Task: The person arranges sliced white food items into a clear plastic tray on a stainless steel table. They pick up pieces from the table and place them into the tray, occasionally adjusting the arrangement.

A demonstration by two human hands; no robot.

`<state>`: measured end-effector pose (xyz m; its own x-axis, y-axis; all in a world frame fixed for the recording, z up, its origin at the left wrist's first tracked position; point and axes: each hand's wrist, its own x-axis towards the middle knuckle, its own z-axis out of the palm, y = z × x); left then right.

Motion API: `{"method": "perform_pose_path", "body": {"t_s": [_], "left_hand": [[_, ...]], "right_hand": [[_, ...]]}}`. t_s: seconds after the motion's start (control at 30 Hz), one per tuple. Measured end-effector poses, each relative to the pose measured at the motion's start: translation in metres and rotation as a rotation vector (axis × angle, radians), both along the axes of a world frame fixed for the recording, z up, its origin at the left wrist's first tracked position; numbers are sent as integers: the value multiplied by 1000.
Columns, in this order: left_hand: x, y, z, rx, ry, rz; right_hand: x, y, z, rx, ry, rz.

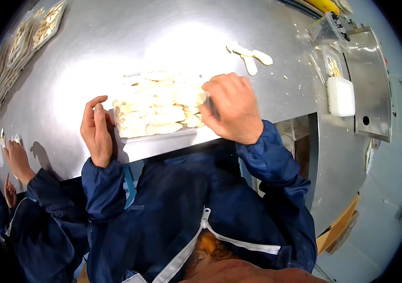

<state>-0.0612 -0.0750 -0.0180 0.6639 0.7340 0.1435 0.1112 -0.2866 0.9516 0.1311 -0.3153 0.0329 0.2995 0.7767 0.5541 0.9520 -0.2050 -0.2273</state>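
Note:
A clear plastic tray sits near the front edge of the steel table, filled with overlapping rows of pale oblong slices that look like mushroom. Strong glare washes out its far side. My left hand stands at the tray's left side, fingers slightly curled and nothing in them. Over the right side arches my right hand, a little blurred, its thumb and fingertips close to the end slices. A gap shows between thumb and fingers, with no slice visible in it. Several loose slices lie on the table beyond my right hand.
Stacked filled trays line the far left. A co-worker's hand is at the table on my left. To the right are a white container, a small tray with pale pieces, a clear tub and a steel appliance.

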Motion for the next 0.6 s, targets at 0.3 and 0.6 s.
{"method": "perform_pose_path", "body": {"t_s": [0.3, 0.6], "left_hand": [[-1, 3, -2, 7, -4, -20], [-2, 4, -3, 27, 2, -21]], "right_hand": [[119, -77, -19, -84, 90, -474], [125, -72, -30, -113, 38, -517]]}}
